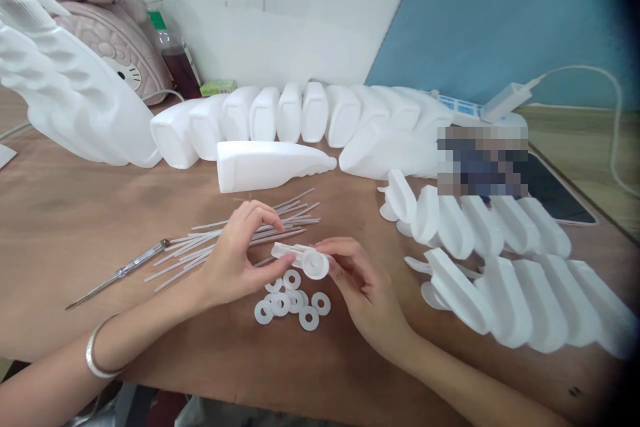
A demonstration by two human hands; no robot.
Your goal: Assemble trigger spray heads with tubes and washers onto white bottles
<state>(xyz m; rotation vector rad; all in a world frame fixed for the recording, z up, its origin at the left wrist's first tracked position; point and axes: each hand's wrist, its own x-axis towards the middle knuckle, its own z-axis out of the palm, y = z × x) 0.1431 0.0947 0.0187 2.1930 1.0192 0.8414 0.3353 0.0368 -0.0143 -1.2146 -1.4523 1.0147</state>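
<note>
Both hands meet over the brown table (75, 213) on a small white plastic cap piece (303, 259) with a round end. My right hand (363, 283) pinches its round end; my left hand (237, 253) grips the narrow end with thumb and fingers. Just below the hands lie several white plastic washers (293, 303). A bundle of thin clear tubes (240, 237) lies behind my left hand.
A white bottle (270, 165) lies on its side, with a row of white bottles (300, 113) behind it. Stacked white spray heads (500, 280) fill the right. A thin screwdriver (120, 273) lies left. A pink bag (115, 40), drink bottle (167, 47) and phone (555, 193) stand around.
</note>
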